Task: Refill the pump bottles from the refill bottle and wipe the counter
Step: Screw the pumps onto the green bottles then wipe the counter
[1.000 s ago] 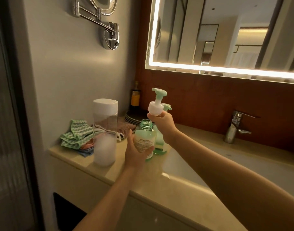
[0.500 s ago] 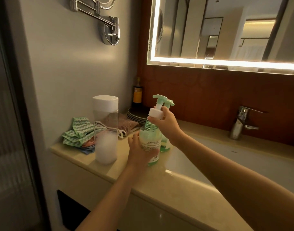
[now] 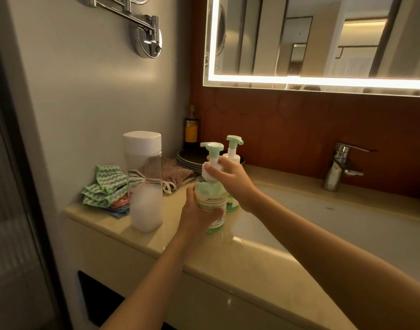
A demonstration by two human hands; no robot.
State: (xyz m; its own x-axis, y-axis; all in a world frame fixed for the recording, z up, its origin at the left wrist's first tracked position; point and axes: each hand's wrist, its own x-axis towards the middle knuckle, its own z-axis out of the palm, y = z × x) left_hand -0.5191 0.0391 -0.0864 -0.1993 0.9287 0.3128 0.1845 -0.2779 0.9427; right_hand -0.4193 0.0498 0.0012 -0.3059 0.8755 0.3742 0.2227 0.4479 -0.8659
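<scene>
A green pump bottle [image 3: 211,198] stands on the beige counter [image 3: 240,258] beside the sink. My left hand [image 3: 196,211] grips its body from the left. The white and green pump head [image 3: 211,160] sits on the bottle's neck, and my right hand [image 3: 230,178] holds its white collar. A second pump bottle [image 3: 232,151] stands just behind, mostly hidden by my right hand. The tall clear refill bottle [image 3: 144,184] with a white cap stands to the left, holding pale liquid in its lower part. Folded cloths [image 3: 104,189], green and white on top, lie at the counter's left end.
The sink basin [image 3: 323,222] lies right of the bottles, with a chrome tap [image 3: 340,166] behind it. A stack of dark plates [image 3: 187,158] and a dark bottle with a yellow label [image 3: 191,129] stand in the back corner. A brown cloth [image 3: 175,172] lies beside the plates.
My right hand has brought the pump head down from above the open neck onto the bottle. My left hand has kept its hold on the bottle's body.
</scene>
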